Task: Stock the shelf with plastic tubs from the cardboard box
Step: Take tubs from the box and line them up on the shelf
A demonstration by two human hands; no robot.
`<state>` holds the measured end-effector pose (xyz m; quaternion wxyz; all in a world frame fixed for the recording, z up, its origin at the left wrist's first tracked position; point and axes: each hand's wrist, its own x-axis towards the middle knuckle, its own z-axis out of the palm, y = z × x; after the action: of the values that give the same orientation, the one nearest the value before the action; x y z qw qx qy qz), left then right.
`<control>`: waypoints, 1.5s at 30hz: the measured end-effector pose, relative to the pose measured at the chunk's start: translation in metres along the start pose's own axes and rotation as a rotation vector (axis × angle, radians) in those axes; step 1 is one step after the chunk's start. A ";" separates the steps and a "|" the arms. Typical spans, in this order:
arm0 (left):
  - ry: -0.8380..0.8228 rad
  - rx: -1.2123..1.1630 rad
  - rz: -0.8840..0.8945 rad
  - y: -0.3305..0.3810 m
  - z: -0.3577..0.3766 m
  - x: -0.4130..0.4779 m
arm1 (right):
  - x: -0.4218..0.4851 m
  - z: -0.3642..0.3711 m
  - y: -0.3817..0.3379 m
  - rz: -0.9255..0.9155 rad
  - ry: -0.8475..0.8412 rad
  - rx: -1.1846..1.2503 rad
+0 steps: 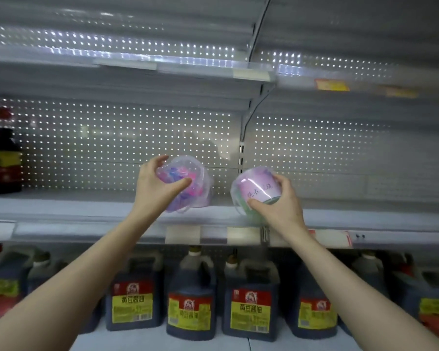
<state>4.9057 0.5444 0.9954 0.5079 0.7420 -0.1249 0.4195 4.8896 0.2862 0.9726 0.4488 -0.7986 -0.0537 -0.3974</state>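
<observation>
I am watching my left hand [157, 183] gripping a clear tub [198, 188] of pink and blue pieces, tilted above the middle shelf [86, 206] just behind its front edge. My right hand [281, 206] is gripping a labelled tub [254, 186], tilted right at that edge, beside the upright post [241, 153]. The tubs are staying apart. Bare shelf is stretching left to dark bottles [3, 158]. Soy sauce jugs [192, 300] are lining the shelf below.

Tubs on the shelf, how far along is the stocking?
Barely begun: no tub stands on the middle shelf yet. In hand: the left hand grips a clear tub and the right hand a labelled tub, both tilted above its front. Left: set both down; the box is out of view.
</observation>
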 end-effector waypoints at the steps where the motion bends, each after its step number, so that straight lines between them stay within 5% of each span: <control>1: -0.004 0.006 0.007 -0.007 0.002 0.007 | 0.005 0.009 0.000 0.008 0.000 0.003; 16: 0.029 -0.055 -0.025 -0.041 0.038 0.066 | 0.053 0.075 0.024 0.106 -0.063 -0.062; 23: -0.252 0.048 -0.027 -0.040 0.043 0.051 | 0.054 0.060 0.030 0.158 -0.129 -0.102; 31: -0.240 0.114 -0.012 -0.044 0.044 0.037 | 0.061 0.048 0.039 0.168 -0.030 -0.011; 38: -0.254 0.137 -0.038 -0.041 0.049 0.027 | 0.059 0.052 0.045 0.143 -0.117 0.024; 45: -0.220 0.206 0.004 -0.030 0.055 0.022 | 0.068 0.040 0.038 0.094 -0.276 -0.410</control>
<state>4.9657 0.5159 0.9851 0.4116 0.8313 -0.1376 0.3472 4.9764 0.2760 0.9824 0.2839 -0.9212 0.0045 -0.2660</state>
